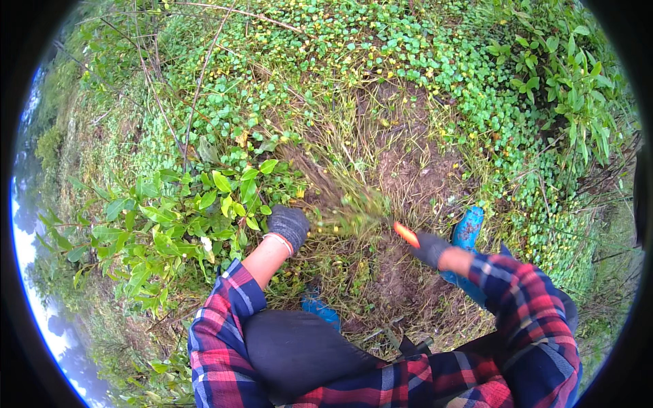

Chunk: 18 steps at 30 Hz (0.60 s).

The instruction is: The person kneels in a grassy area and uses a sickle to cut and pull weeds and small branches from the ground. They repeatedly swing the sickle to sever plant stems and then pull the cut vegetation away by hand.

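My right hand, in a dark knit glove, grips the orange handle of a hand tool. Motion blur hides the shape of its far end, which points into cut grass and weeds. To the left, my left hand wears a grey knit glove and is curled beside a leafy shrub. Its fingers face away from view, so whether it holds stems cannot be seen. Between and beyond both hands lies a strip of bare brown soil strewn with flattened stalks.
Low round-leaved ground cover spreads ahead. Thin bare branches rise at the upper left, and another bush stands at the upper right. My blue boots, right and left, are planted on the littered ground.
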Tool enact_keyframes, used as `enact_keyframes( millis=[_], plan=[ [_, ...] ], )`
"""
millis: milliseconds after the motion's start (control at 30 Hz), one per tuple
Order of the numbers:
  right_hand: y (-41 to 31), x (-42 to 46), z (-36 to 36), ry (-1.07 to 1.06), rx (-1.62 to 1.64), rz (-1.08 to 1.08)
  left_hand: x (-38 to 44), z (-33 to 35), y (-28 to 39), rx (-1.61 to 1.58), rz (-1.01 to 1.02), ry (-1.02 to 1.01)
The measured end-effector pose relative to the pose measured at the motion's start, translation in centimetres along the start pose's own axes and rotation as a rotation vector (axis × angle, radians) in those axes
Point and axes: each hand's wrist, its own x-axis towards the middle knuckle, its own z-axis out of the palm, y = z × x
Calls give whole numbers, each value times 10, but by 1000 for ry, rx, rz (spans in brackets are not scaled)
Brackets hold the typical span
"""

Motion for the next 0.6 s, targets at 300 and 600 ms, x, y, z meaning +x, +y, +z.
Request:
enact_keyframes(
  millis=[300,600],
  plan=[
    [-32,0,-43,378,445,39,-31,-1,17,102,62,-81],
    [-152,-72,85,-361,1033,-27,-50,-9,7,-44,-39,46]
  ],
)
